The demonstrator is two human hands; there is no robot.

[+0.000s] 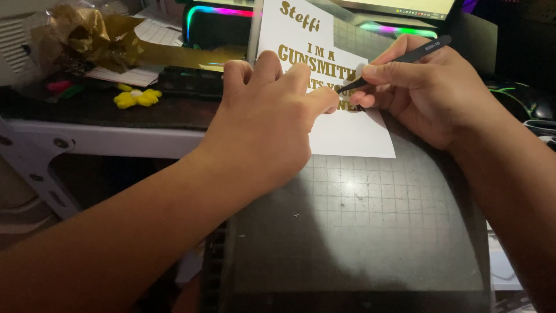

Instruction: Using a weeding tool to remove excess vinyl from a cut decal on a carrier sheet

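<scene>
Item: white sheet [353,136] bearing gold cut lettering, lying tilted on the dark gridded cutting mat [370,220], its upper part running up toward the screens at the back. My left hand [263,124] rests on the sheet, fingers [315,95] curled narrow and pressing it flat, knuckles covering part of the lettering. My right hand [425,93] comes in from the right, fingers closed around a slim black tool [399,58] held like a pen; its tip meets the sheet just beside my left fingertips, at the lower rows of letters. Whether the tip grips any scrap of material I cannot tell, since both sets of fingers crowd that spot. Surroundings: crumpled gold foil scraps [92,37] at the far left of the bench [116,139], a small yellow flower-shaped piece [136,97] near them, a dark keyboard-like bar [188,81] between the scraps and the sheet, and a lit device with a coloured glowing edge [217,17] behind. Cables [515,98] lie at the far right. Obstructions: my left forearm crosses the mat's left corner; my right forearm covers its right edge. Edges and room: the near half of the mat is bare grid between my arms; the sheet's lower edge lies well inside the mat; the bench's pale front rail runs left of the mat, with a drop below it.
</scene>
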